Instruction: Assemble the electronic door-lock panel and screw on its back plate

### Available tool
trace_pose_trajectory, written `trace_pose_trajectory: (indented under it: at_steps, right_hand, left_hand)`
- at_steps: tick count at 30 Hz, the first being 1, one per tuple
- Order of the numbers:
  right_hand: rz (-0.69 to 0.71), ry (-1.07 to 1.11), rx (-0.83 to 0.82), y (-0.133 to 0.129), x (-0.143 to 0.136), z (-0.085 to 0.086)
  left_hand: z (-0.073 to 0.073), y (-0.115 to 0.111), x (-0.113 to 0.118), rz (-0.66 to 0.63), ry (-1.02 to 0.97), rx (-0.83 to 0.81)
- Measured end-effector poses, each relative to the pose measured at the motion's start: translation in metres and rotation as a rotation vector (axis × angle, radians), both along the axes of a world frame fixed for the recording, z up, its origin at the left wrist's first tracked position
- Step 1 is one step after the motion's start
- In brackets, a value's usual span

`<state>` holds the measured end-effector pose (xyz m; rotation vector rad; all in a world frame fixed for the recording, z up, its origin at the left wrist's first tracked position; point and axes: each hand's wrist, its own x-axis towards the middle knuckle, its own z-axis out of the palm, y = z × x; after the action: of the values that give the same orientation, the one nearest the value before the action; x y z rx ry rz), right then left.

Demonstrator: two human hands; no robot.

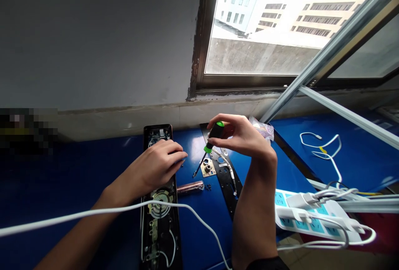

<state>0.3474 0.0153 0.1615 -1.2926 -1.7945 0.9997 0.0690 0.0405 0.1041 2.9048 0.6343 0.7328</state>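
My right hand (238, 135) grips a screwdriver (215, 135) by its black and green handle. The shaft slants down to the left, and a small dark piece shows at its tip. My left hand (163, 157), fingers drawn together, is over a long black housing (177, 224) with a circuit board and metal parts inside; whatever its fingertips pinch is too small to make out. Beside the screwdriver tip lies a square metal plate with a lock-like centre (208, 168). A copper-coloured cylinder (191, 187) lies against the housing, with several small dark screws (208, 187) at its end.
A black perforated strip (222, 174) with a white cable lies on the blue table (77, 170). A white cord (118, 210) crosses in front of the housing. To the right are a power strip (314, 220) with plugs, a metal frame bar (293, 91) and a plastic bag (264, 130).
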Motion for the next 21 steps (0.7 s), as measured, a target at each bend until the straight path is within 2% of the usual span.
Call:
trace_pose_trajectory:
  at_steps: [5, 9, 14, 21]
  right_hand:
    - [-0.132, 0.059, 0.164, -0.005, -0.011, 0.01]
    - [-0.242, 0.129, 0.289, -0.007, -0.032, 0.017]
    - [-0.314, 0.224, 0.365, 0.0, -0.06, 0.021]
    - [-0.279, 0.312, 0.463, 0.014, -0.075, 0.014]
  left_hand:
    - [0.017, -0.007, -0.022, 0.025, -0.037, -0.241]
    - [0.025, -0.012, -0.04, 0.07, -0.016, -0.347]
    - [0.018, -0.011, -0.056, 0.056, -0.093, -0.37]
    - [0.007, -0.008, -0.063, 0.097, -0.209, -0.368]
